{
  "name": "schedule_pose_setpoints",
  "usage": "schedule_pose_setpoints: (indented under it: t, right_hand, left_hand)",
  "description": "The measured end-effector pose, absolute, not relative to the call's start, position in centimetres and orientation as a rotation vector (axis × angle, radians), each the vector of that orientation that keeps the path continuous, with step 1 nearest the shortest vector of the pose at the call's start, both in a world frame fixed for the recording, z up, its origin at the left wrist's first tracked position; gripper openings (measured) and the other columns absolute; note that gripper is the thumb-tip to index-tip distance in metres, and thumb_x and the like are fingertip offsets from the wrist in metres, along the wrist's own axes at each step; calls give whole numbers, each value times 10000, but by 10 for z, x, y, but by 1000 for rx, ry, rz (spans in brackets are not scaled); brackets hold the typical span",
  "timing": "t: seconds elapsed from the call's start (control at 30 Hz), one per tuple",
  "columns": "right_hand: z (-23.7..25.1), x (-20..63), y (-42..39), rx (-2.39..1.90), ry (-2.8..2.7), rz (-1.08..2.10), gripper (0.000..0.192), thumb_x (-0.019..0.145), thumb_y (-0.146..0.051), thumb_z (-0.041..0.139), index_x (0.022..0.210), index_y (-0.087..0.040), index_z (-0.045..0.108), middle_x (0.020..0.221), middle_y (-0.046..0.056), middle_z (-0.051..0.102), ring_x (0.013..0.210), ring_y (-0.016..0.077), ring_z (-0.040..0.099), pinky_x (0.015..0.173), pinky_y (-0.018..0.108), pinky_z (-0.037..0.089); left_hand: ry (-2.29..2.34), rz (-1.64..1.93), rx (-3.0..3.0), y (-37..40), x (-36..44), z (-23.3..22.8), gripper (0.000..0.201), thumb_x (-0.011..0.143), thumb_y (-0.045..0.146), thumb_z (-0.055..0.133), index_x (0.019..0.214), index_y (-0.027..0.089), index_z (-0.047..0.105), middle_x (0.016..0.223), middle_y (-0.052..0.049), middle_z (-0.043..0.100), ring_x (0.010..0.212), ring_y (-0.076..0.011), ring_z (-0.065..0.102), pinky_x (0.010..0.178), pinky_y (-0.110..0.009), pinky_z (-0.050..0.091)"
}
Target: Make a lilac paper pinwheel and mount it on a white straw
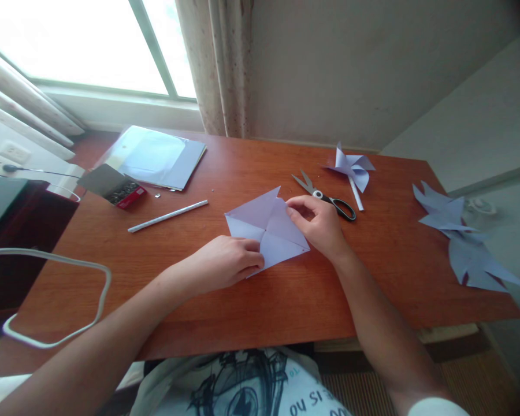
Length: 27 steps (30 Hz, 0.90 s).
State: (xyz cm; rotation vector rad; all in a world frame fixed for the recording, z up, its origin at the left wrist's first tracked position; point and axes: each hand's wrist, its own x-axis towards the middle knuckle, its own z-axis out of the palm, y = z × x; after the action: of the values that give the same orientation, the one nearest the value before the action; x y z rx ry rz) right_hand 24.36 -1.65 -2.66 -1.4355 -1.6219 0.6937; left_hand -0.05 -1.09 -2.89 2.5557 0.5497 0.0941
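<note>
A pale lilac paper square (266,228) with diagonal creases lies in the middle of the wooden table (225,300). My left hand (225,261) presses down on its near left corner. My right hand (318,222) pinches the paper's far right edge between thumb and fingers. Black-handled scissors (329,193) lie just behind my right hand. A thin white paper stick (168,215) rests to the left of the square.
A finished lilac pinwheel (353,169) on a stick lies at the back right. More cut lilac paper shapes (463,242) sit at the right edge. A plastic folder (153,156) and an open box of pins (119,188) are at the back left.
</note>
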Motion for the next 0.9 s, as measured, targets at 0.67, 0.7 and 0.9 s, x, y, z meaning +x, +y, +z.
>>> schedule_pose_setpoints:
  t: [0.67,0.7,0.9]
  right_hand:
    - [-23,243,-17,-1415,-1632,691,100,889,-242,648,923,-230,742,933,45,769,841,216,725,750,348,584]
    - [-24,243,-17,-1408,-1626,700,101,889,-241,648,925,-228,741,934,45,769,841,216,726,752,348,585]
    - [-27,244,-17,-1396,-1620,694,94,878,-228,658,920,-214,742,927,53,770,824,215,724,727,338,580]
  left_hand:
    - [707,321,2210,-9,1,-18,145,930,204,574,952,188,717,814,-30,748,647,-117,647,632,-195,452]
    - [699,333,2204,-9,2,-18,141,928,196,574,949,186,714,818,-28,746,661,-116,650,641,-193,455]
    - [673,380,2204,-9,3,-16,120,932,179,579,909,169,696,843,-24,716,665,-97,621,638,-181,457]
